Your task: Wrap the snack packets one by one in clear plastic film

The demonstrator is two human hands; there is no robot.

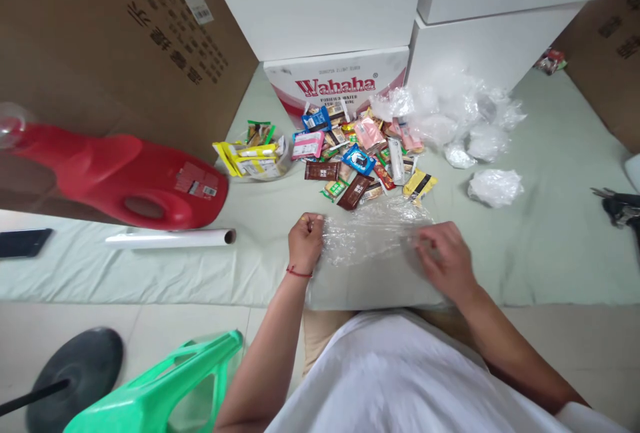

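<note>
A clear plastic sheet (370, 229), crinkled and see-through, is stretched between my hands low over the table. My left hand (306, 239), with a red string on its wrist, pinches the sheet's left end. At the right end, my right hand (446, 259) has its fingers curled in on the plastic; it is slightly blurred. Just beyond the sheet lies a heap of small wrapped snacks (357, 159) in blue, brown, pink and yellow packets. A white plastic-wrapped bundle (495, 187) sits to the right of my right hand.
More plastic-wrapped bundles (465, 119) are piled at the back right. A clear bowl (283, 165) with yellow packets stands left of the heap, near a red bottle (145, 179) and a white roll (173, 238). A Wahaha carton (340, 83) stands behind; scissors (617, 198) lie far right.
</note>
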